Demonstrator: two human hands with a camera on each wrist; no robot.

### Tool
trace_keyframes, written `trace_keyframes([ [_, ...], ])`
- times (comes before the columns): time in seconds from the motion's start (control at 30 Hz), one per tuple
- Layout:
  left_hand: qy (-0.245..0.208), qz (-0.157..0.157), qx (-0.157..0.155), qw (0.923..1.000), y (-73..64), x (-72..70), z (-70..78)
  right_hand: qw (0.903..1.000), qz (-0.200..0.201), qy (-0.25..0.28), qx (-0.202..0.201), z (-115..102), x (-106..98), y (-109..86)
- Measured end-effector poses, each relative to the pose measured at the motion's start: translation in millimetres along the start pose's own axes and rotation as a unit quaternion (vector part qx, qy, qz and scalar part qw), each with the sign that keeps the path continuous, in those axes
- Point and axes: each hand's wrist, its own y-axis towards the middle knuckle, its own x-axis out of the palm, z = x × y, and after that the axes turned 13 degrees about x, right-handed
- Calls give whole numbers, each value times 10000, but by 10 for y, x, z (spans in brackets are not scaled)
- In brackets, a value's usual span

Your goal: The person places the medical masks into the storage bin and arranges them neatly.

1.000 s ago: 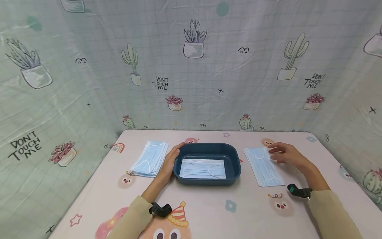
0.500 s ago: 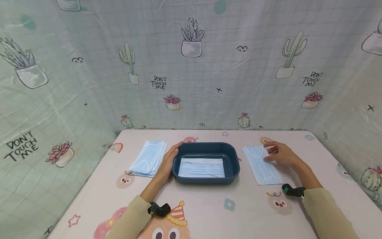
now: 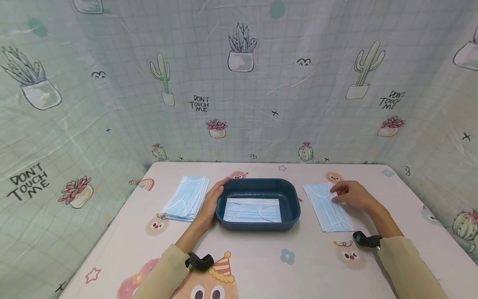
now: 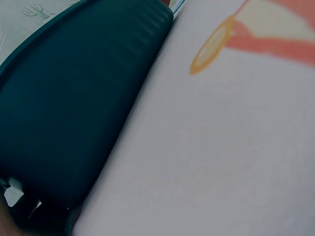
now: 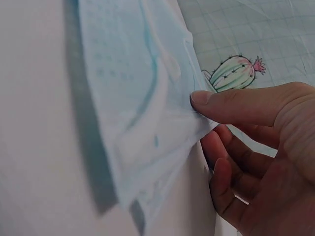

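My left hand [image 3: 210, 207] holds the left side of a dark blue rectangular box [image 3: 257, 226], its fingertips at the far left corner. A folded pale blue face mask [image 3: 252, 210] lies flat inside the box. In the left wrist view the outer wall of the box [image 4: 74, 98] fills much of the left side. To the right of the box, my right hand [image 3: 352, 195] pinches the edge of a face mask [image 3: 328, 209] on a small pile. The right wrist view shows the thumb [image 5: 236, 105] on top of that mask [image 5: 133, 98] and fingers beneath its edge.
A stack of blue face masks [image 3: 186, 199] lies left of the box, beside the left forearm. The table [image 3: 257, 265] wears a pale printed cloth. A cactus-print curtain [image 3: 272, 91] hangs behind and along both sides.
My right hand has moved slightly left onto the right-hand mask pile, and its thumb and fingers have closed on the mask's edge. The left hand and the box stay in place.
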Motion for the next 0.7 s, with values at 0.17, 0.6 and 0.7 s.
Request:
trace_keyframes([
  [0.17,46,31,-4,10000,-1,-5,-7,9998,7,219,5,-5,-18,-14],
  [0.6,24,38,-91,9999,-2,2,-22,9975,17,648,285,45,-50,-72],
  [0.7,19,30,-65,10000,7,5,-16,9962,-3,805,323,58,-73,-70],
])
